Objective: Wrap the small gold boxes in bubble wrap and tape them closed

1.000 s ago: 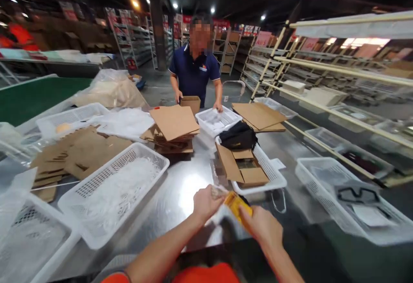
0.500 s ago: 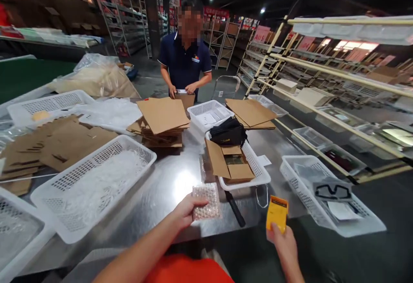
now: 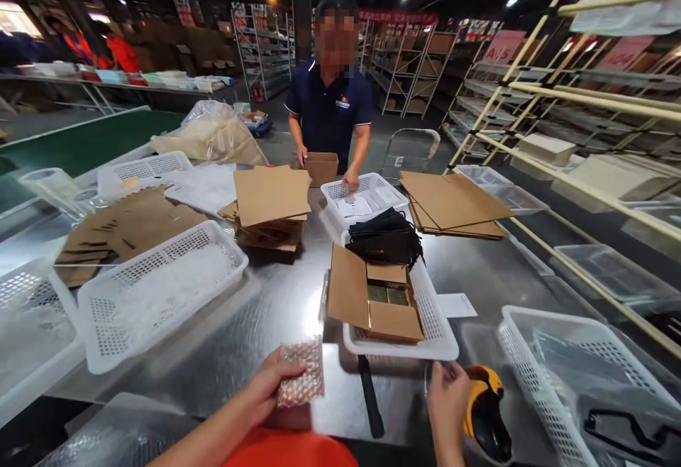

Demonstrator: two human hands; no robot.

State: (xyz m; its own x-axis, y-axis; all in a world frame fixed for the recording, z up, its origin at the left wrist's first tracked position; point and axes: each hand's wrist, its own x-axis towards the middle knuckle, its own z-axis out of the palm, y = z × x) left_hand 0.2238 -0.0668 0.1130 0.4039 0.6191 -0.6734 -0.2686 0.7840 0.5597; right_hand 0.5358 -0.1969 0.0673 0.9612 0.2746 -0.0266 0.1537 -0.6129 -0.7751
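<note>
A bubble-wrapped packet (image 3: 301, 376) is hanging over the near side of the steel bench (image 3: 277, 318), where the left hand (image 3: 270, 380) is gripping it with the thumb pressing across its face. The right hand (image 3: 448, 397) is staying apart from it, its bent fingers gathering by the near corner of a white basket (image 3: 436, 346); whether they are pinching anything cannot be told. Just beside that hand, a yellow-and-black device (image 3: 488, 417) is lying on the bench. Between the hands, a black handle (image 3: 371, 397) is poking out from under the basket, which is carrying an open cardboard box (image 3: 348, 289) and, behind it, black fabric (image 3: 383, 240). A long basket (image 3: 96, 346) of clear plastic is resting to the left, with stacked cardboard (image 3: 271, 197) standing beyond it. Across the bench, a co-worker in a navy shirt (image 3: 327, 112) is steadying a brown box (image 3: 322, 170) with one hand and reaching over a smaller basket (image 3: 336, 210) with the other.
</note>
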